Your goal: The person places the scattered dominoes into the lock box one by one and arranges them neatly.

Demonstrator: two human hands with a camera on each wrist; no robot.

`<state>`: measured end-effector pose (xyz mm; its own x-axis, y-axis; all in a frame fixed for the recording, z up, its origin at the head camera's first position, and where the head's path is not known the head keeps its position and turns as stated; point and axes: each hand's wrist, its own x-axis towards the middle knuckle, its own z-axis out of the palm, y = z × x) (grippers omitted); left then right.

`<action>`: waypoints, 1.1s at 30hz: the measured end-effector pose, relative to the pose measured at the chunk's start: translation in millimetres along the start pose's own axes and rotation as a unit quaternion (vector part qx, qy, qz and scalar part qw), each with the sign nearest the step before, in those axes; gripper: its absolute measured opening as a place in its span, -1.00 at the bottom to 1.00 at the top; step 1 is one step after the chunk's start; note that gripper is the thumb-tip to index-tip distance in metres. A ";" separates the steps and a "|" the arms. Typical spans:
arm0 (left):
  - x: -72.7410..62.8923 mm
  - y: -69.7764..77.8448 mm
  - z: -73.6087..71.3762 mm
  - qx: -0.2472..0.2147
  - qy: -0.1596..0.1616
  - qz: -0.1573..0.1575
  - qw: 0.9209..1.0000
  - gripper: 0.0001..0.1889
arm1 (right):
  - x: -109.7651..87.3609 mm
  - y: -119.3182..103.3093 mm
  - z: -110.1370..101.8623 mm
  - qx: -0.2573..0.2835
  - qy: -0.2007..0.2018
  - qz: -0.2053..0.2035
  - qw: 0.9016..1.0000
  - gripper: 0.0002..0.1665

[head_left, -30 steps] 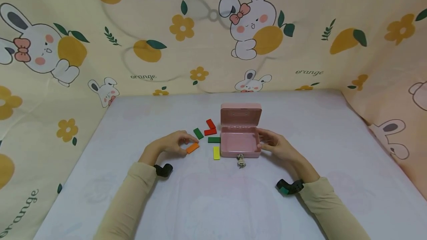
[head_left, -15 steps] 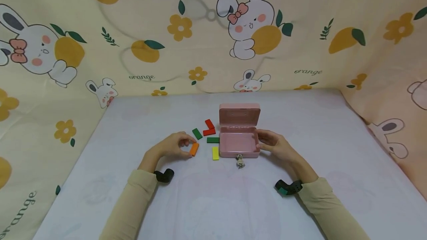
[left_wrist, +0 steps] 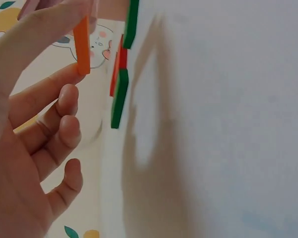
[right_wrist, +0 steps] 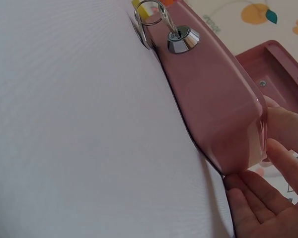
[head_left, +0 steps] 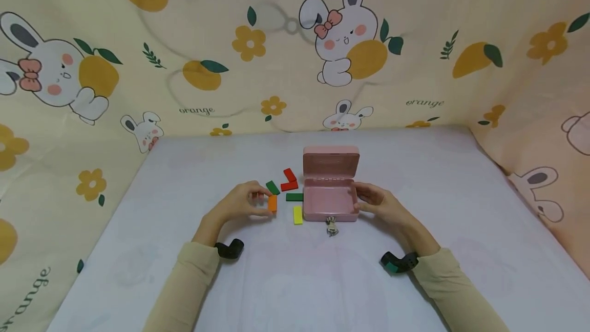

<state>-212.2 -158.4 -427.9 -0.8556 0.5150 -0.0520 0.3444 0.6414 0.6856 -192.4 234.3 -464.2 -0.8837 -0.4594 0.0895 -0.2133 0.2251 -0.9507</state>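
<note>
My left hand (head_left: 239, 201) pinches an orange block (head_left: 273, 203) between thumb and index fingertip; the other fingers are loosely bent. In the left wrist view the orange block (left_wrist: 82, 47) stands on end between those fingertips, off the table. My right hand (head_left: 380, 204) holds the right side of a pink metal cash box (head_left: 318, 217), with fingers at its rim and lower corner in the right wrist view. The lid (head_left: 331, 164) is raised, and the compartment shows no blocks. Keys (right_wrist: 167, 20) hang from the lock (right_wrist: 184, 39) on the front.
Left of the box lie two red blocks (head_left: 289, 186), a green block (head_left: 273, 187), another green block (head_left: 295, 197) close against the box, and a yellow block (head_left: 298, 215). A patterned cloth (head_left: 272, 76) rises behind the white table (head_left: 295, 281).
The orange block, at first tilted low by the left fingertips, has been turned upright and shifted slightly right with the left hand. The right hand stays on the box.
</note>
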 end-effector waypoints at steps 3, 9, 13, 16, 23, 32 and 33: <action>1.0 5.1 1.5 0.000 0.004 0.001 1.000 -0.57 | -1.7 0.0 -1.5 -0.001 -0.005 -0.008 1.000 -0.31; 1.1 12.1 3.8 0.000 0.004 0.004 1.000 -0.58 | -1.6 -1.9 -0.3 0.002 -0.014 -0.008 1.000 -0.30; 1.8 17.2 4.4 0.010 0.012 0.014 1.000 -0.59 | -1.1 -3.3 0.0 -0.002 -0.009 0.004 1.000 -0.28; 1.9 21.5 6.0 0.014 0.011 0.019 1.000 -0.58 | -2.0 -2.1 0.3 -0.003 -0.005 0.009 1.000 -0.28; 3.3 32.2 8.8 0.023 0.006 0.030 0.999 -0.55 | -2.8 1.8 0.9 0.004 -0.004 -0.004 1.000 -0.29; 8.1 40.6 13.1 0.024 0.008 0.046 0.999 -0.57 | -3.6 -3.5 1.4 0.002 -0.003 0.004 1.000 -0.28; 8.3 41.8 13.4 0.022 0.008 0.045 0.999 -0.57 | -3.5 -3.4 1.6 0.003 -0.004 0.004 1.000 -0.28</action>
<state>-199.7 -119.7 -409.4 -0.8260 0.5634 0.0202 0.4370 0.6172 0.6543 -187.9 233.7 -461.8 -0.8822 -0.4641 0.0800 -0.2037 0.2229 -0.9533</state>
